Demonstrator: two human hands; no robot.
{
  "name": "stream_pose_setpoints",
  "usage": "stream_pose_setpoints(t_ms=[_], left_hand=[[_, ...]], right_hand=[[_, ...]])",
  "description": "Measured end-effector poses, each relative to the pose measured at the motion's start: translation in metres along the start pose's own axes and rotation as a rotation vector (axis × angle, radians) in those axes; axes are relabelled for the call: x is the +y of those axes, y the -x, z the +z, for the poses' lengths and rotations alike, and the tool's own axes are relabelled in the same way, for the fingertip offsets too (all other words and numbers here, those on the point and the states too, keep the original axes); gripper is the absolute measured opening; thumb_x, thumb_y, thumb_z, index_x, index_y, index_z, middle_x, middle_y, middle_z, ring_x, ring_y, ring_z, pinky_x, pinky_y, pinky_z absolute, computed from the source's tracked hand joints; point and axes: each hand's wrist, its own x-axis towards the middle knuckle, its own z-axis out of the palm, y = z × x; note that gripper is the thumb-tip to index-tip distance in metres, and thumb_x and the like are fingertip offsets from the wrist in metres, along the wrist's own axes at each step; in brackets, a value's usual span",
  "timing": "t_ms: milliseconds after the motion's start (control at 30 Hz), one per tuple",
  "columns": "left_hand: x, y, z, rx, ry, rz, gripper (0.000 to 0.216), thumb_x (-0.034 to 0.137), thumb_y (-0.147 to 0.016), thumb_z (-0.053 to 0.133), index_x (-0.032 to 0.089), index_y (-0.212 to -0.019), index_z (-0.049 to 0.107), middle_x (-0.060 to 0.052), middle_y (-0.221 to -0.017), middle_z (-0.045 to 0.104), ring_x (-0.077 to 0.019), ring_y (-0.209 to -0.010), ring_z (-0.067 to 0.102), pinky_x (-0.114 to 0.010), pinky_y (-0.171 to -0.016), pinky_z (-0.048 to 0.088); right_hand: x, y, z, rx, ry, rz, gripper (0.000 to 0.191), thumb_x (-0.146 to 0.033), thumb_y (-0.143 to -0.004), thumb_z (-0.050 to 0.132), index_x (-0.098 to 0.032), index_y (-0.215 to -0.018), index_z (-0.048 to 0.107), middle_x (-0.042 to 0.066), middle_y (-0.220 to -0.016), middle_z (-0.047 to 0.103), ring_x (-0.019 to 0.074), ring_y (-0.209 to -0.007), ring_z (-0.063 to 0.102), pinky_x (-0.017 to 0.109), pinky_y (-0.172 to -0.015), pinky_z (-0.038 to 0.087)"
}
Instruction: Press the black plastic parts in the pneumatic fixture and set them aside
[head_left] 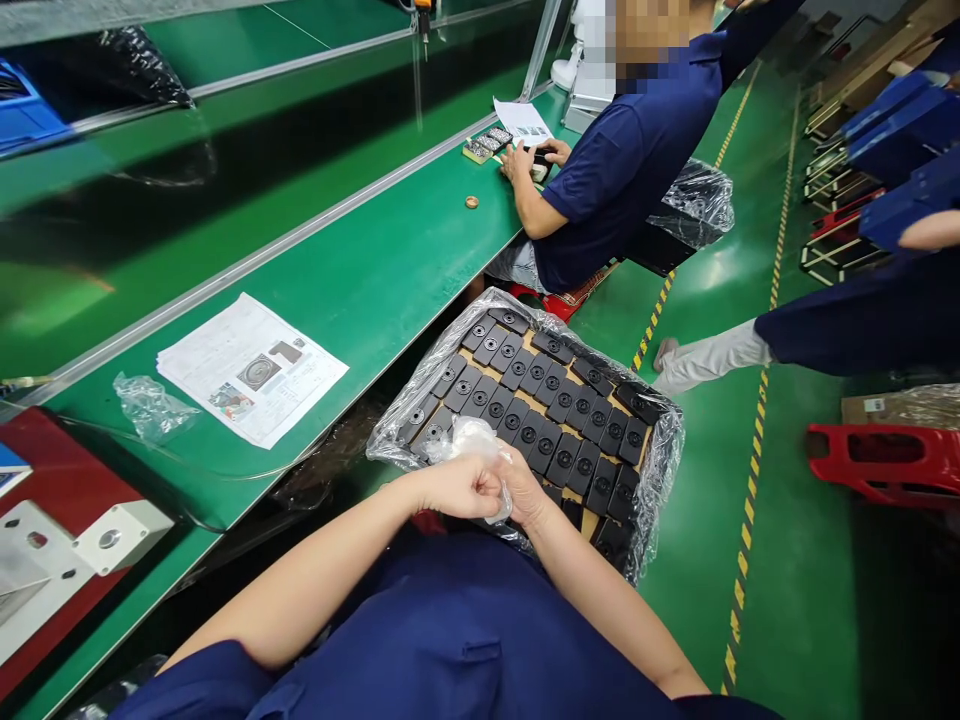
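Note:
Both hands meet in front of my body, over the near side of a tray of black parts. My left hand [463, 486] is closed, its fingers curled at the edge of a translucent white plastic bag [474, 438]. Wrapped round the bag from the other side is my right hand [523, 487], its fingers partly hidden. What the bag contains cannot be made out. Beneath lie rows of black rectangular parts [537, 380] with round rings, on brown cardboard inside a tray lined with clear plastic film [660, 480].
Left is a green workbench [360, 290] with printed sheets [251, 370], a crumpled clear bag [152, 405] and a red and white fixture [90, 550]. A seated co-worker [637, 150] handles parts farther along the bench. Another person's leg [712, 355] and a red stool [885, 460] are at right.

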Motion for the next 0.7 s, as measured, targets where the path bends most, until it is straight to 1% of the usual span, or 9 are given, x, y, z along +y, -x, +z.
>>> stream_pose_setpoints(t_ms=[167,267,333,400,433,467,533,600,700], left_hand=[[0.022,0.007,0.021,0.211,-0.396,0.05,0.024,0.021,-0.077,0.057,0.019,-0.053,0.052,0.002,-0.049,0.047,-0.0113,-0.045,0.039,-0.026,-0.05,0.031],[0.032,0.021,0.024,0.371,-0.475,0.163,0.012,0.031,-0.081,0.06,0.022,-0.082,0.068,-0.005,-0.08,0.066,-0.0184,-0.064,0.058,-0.029,-0.064,0.043],[0.033,0.032,0.016,0.625,-0.428,0.189,0.018,0.034,-0.086,0.056,0.022,-0.093,0.068,-0.01,-0.097,0.068,-0.0225,-0.083,0.062,-0.032,-0.076,0.047],[0.027,0.04,0.001,0.907,-0.355,0.138,0.021,0.034,-0.088,0.053,0.02,-0.086,0.068,-0.011,-0.094,0.068,-0.0244,-0.09,0.062,-0.036,-0.083,0.047],[0.022,0.043,-0.007,0.975,-0.301,0.1,0.021,0.034,-0.088,0.055,0.019,-0.081,0.068,-0.011,-0.089,0.068,-0.0245,-0.088,0.061,-0.036,-0.083,0.046],[0.016,0.044,-0.013,0.967,-0.222,0.07,0.021,0.035,-0.085,0.058,0.018,-0.078,0.067,-0.01,-0.084,0.067,-0.0236,-0.084,0.06,-0.036,-0.081,0.046],[0.005,0.042,-0.019,0.819,0.033,0.046,0.022,0.038,-0.079,0.066,0.016,-0.077,0.065,-0.006,-0.075,0.064,-0.0191,-0.072,0.057,-0.031,-0.071,0.045],[-0.003,0.037,-0.014,0.709,0.371,0.039,0.028,0.042,-0.073,0.071,0.016,-0.081,0.062,-0.002,-0.068,0.059,-0.0134,-0.061,0.052,-0.026,-0.061,0.042],[-0.004,0.029,0.005,0.746,0.748,0.024,0.041,0.044,-0.065,0.078,0.017,-0.087,0.056,0.002,-0.066,0.056,-0.0086,-0.053,0.047,-0.021,-0.053,0.039]], right_hand=[[-0.004,-0.005,0.006,0.082,0.028,-0.044,0.034,-0.03,-0.052,0.082,-0.02,-0.078,0.063,-0.001,-0.069,0.064,0.0181,-0.066,0.059,0.031,-0.069,0.051],[-0.005,-0.004,0.006,0.125,-0.061,-0.038,0.031,-0.029,-0.053,0.08,-0.02,-0.079,0.066,0.001,-0.075,0.067,0.0195,-0.069,0.061,0.033,-0.073,0.052],[-0.005,-0.002,0.004,0.098,-0.122,-0.018,0.033,-0.032,-0.053,0.079,-0.021,-0.083,0.068,0.003,-0.081,0.07,0.0207,-0.073,0.063,0.035,-0.077,0.053],[-0.004,0.0,0.002,0.06,-0.152,-0.009,0.038,-0.032,-0.053,0.079,-0.021,-0.088,0.07,0.005,-0.087,0.071,0.0222,-0.078,0.065,0.037,-0.079,0.053],[-0.003,0.001,0.001,0.046,-0.155,-0.004,0.04,-0.032,-0.052,0.079,-0.021,-0.09,0.07,0.005,-0.089,0.071,0.0227,-0.079,0.065,0.038,-0.079,0.053],[-0.001,0.001,0.001,0.036,-0.157,0.004,0.041,-0.031,-0.052,0.079,-0.021,-0.091,0.07,0.006,-0.089,0.071,0.0232,-0.079,0.066,0.038,-0.079,0.053],[0.001,0.002,0.001,0.035,-0.159,0.019,0.042,-0.03,-0.051,0.079,-0.02,-0.091,0.07,0.006,-0.087,0.071,0.0237,-0.078,0.066,0.038,-0.078,0.052],[0.002,0.002,0.004,0.042,-0.177,0.032,0.042,-0.031,-0.05,0.079,-0.019,-0.089,0.07,0.006,-0.085,0.071,0.0238,-0.077,0.066,0.038,-0.077,0.052],[0.001,0.003,0.01,0.031,-0.194,0.059,0.041,-0.031,-0.05,0.079,-0.02,-0.088,0.07,0.006,-0.087,0.071,0.0245,-0.079,0.066,0.039,-0.079,0.052]])
